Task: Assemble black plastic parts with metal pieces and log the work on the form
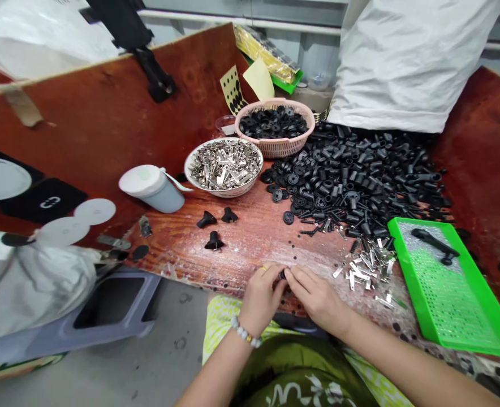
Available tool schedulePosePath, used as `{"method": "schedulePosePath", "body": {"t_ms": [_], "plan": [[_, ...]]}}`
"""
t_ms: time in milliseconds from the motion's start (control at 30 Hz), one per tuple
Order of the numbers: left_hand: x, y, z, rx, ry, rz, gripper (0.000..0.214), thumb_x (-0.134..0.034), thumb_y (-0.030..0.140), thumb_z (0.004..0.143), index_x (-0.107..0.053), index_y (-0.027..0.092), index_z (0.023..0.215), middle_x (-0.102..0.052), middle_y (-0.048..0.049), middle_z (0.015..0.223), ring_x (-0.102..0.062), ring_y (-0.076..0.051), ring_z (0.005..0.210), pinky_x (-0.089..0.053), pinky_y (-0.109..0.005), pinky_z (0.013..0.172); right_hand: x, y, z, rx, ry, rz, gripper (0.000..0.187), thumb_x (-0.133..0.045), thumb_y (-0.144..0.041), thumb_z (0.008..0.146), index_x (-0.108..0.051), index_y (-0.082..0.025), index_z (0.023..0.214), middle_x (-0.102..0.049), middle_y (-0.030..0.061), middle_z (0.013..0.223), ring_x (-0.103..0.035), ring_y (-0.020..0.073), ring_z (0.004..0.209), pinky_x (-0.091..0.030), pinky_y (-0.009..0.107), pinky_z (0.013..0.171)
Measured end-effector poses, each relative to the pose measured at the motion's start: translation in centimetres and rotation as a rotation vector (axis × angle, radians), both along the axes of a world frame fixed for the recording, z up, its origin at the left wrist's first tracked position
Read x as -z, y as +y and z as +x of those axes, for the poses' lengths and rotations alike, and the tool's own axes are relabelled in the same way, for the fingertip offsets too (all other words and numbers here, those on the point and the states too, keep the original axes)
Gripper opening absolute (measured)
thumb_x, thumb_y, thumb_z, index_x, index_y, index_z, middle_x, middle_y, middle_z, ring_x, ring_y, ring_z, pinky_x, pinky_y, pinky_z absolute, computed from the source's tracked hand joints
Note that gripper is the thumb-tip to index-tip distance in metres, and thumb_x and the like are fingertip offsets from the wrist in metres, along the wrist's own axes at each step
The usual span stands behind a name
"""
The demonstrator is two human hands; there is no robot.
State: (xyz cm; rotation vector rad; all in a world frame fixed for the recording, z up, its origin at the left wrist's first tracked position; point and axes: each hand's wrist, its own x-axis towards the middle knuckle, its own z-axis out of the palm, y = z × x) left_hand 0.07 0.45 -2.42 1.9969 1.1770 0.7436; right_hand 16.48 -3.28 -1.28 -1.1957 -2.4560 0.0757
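At the table's front edge, my left hand (263, 294) and my right hand (313, 294) meet with their fingertips closed around a small black plastic part (282, 275). Most of that part is hidden by the fingers. Beyond them, to the left, several black flared parts lie loose, among them one nearest part (214, 241). A heap of black plastic tubes and discs (352, 175) covers the back right. In front of that heap lie small silver metal clips (366, 268), to the right of my right hand.
A bowl of metal clips (223, 193) and a pink basket of black discs (280, 148) stand at the back. A lidded cup (159, 192) is at the left. A green tray (457, 316) holding a black part (434, 243) lies at the right. Red wooden walls (118, 124) bound the table.
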Motion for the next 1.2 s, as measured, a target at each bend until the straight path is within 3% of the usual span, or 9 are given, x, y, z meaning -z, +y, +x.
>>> {"method": "schedulePosePath", "body": {"t_ms": [267, 367, 600, 700, 833, 967, 1067, 1133, 1200], "plan": [[0.3, 0.0, 0.0, 0.005, 0.011, 0.003, 0.026, -0.053, 0.006, 0.078, -0.057, 0.018, 0.100, -0.062, -0.0050, 0.095, -0.056, -0.018, 0.089, -0.046, -0.033, 0.082, 1.0, -0.3, 0.2, 0.032, 0.035, 0.009, 0.036, -0.042, -0.011, 0.088, -0.047, -0.004, 0.123, -0.057, 0.0176, 0.114, -0.051, 0.0247, 0.109, -0.048, 0.037, 0.094], [0.1, 0.0, 0.1, -0.001, 0.007, 0.004, 0.026, -0.055, 0.005, 0.077, -0.057, 0.019, 0.099, -0.062, -0.0042, 0.093, -0.056, -0.018, 0.088, -0.047, -0.032, 0.080, 0.4, -0.2, 0.2, 0.091, 0.108, -0.036, 0.039, -0.037, -0.009, 0.088, -0.046, -0.010, 0.126, -0.057, 0.0152, 0.113, -0.054, 0.0216, 0.106, -0.050, 0.034, 0.089], [0.0, 0.2, 0.3, -0.027, 0.063, 0.049, 0.018, -0.058, 0.009, 0.077, -0.057, 0.018, 0.092, -0.062, -0.0043, 0.087, -0.057, -0.020, 0.084, -0.047, -0.033, 0.075, -3.9, 6.2, -3.3, 0.388, 0.302, -0.147, 0.048, -0.033, -0.023, 0.090, -0.029, -0.012, 0.137, -0.038, 0.0151, 0.134, -0.034, 0.0227, 0.126, -0.032, 0.042, 0.105], [0.3, 0.1, 0.3, -0.052, 0.076, 0.059, 0.015, -0.058, 0.007, 0.075, -0.058, 0.017, 0.086, -0.063, -0.0061, 0.086, -0.058, -0.022, 0.083, -0.048, -0.034, 0.073, -3.6, 8.4, -5.4, 0.494, 0.195, -0.285, 0.049, -0.037, -0.032, 0.090, -0.033, -0.016, 0.136, -0.037, 0.0161, 0.136, -0.033, 0.0278, 0.125, -0.033, 0.049, 0.101], [0.8, 0.1, 0.2, -0.059, 0.077, 0.063, 0.016, -0.058, 0.003, 0.071, -0.059, 0.017, 0.079, -0.062, -0.0057, 0.078, -0.058, -0.023, 0.080, -0.048, -0.035, 0.071, -2.0, 8.5, -6.4, 0.578, 0.160, -0.353, 0.047, -0.034, -0.034, 0.091, -0.033, -0.020, 0.136, -0.037, 0.0138, 0.136, -0.033, 0.0285, 0.124, -0.033, 0.050, 0.098], [0.8, 0.2, 0.1, -0.064, 0.090, 0.047, 0.016, -0.057, 0.004, 0.073, -0.059, 0.017, 0.083, -0.062, -0.0066, 0.082, -0.057, -0.023, 0.080, -0.048, -0.035, 0.070, -1.7, 8.4, -5.9, 0.543, 0.265, -0.354, 0.046, -0.033, -0.034, 0.091, -0.036, -0.017, 0.134, -0.040, 0.0133, 0.133, -0.035, 0.0272, 0.122, -0.031, 0.047, 0.100], [0.4, 0.2, 0.1, -0.019, 0.082, 0.012, 0.015, -0.056, 0.009, 0.077, -0.058, 0.018, 0.088, -0.061, -0.0051, 0.085, -0.056, -0.021, 0.082, -0.047, -0.033, 0.071, -2.5, 8.4, -4.0, 0.478, 0.498, -0.368, 0.040, -0.032, -0.032, 0.091, -0.044, -0.015, 0.126, -0.048, 0.0124, 0.124, -0.043, 0.0217, 0.115, -0.034, 0.039, 0.098], [0.2, 0.2, 0.1, 0.001, 0.057, -0.020, 0.017, -0.056, 0.011, 0.079, -0.057, 0.019, 0.093, -0.060, -0.0037, 0.086, -0.056, -0.019, 0.082, -0.046, -0.031, 0.073, -3.0, 7.7, -2.2, 0.465, 0.635, -0.461, 0.034, -0.037, -0.034, 0.090, -0.051, -0.016, 0.115, -0.056, 0.0092, 0.108, -0.052, 0.0181, 0.099, -0.041, 0.032, 0.088], [0.1, 0.2, 0.1, 0.002, 0.036, -0.036, 0.019, -0.056, 0.011, 0.079, -0.056, 0.020, 0.096, -0.060, -0.0030, 0.088, -0.056, -0.018, 0.083, -0.046, -0.031, 0.074, -3.2, 6.5, -0.7, 0.458, 0.686, -0.665, 0.027, -0.045, -0.036, 0.086, -0.056, -0.016, 0.102, -0.059, 0.0048, 0.091, -0.055, 0.0153, 0.081, -0.044, 0.028, 0.075]]}}
